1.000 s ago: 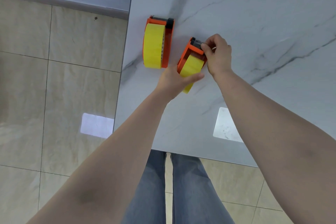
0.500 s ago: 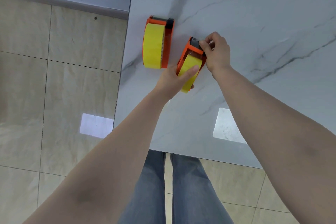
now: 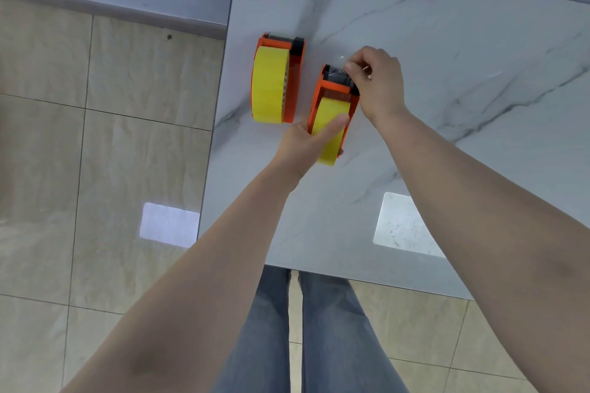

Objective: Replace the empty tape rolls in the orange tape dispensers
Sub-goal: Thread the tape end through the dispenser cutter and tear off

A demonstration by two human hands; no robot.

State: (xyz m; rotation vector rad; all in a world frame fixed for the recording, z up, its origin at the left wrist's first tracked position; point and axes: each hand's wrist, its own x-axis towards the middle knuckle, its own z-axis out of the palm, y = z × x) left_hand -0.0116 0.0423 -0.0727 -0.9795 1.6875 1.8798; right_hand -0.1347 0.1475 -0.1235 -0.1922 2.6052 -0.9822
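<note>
Two orange tape dispensers stand on the marble table, each with a full yellow roll. The left dispenser [image 3: 293, 80] stands alone near the table's left edge with its yellow roll [image 3: 268, 86]. My left hand [image 3: 303, 143] grips the right dispenser [image 3: 332, 96] at its near end, thumb lying across its yellow roll [image 3: 327, 134]. My right hand [image 3: 376, 83] pinches the clear tape end at the dispenser's black cutter end, fingers curled.
The marble table [image 3: 447, 57] reaches from the left edge near the dispensers to the right of the view. Its near edge runs above my jeans-clad legs [image 3: 319, 329]. Tiled floor [image 3: 95, 169] lies to the left and below.
My right hand has shifted slightly up and right at the cutter end, drawing the tape end across it. My left thumb now lies across the roll. The dispenser has straightened a little.
</note>
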